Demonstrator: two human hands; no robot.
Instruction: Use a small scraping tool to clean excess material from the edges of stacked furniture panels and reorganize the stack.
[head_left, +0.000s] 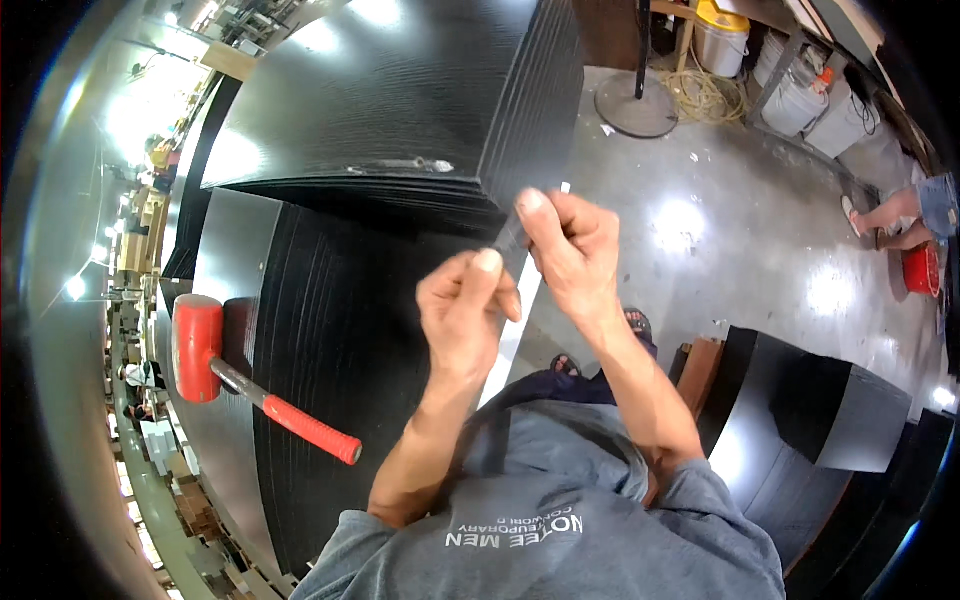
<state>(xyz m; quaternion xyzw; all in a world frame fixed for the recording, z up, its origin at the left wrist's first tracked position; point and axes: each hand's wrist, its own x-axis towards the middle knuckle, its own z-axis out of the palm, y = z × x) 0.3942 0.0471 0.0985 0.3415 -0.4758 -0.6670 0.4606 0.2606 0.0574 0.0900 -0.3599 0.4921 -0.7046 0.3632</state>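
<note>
Grey strip [511,236], blurred, bridges left hand [464,315] and right hand [580,258], fingers [487,262] pinching its ends.

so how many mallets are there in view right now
1: a red-headed mallet with a red grip, lying on the stacked black panels, left of the left hand. Others might be hidden behind the stacks.
</note>
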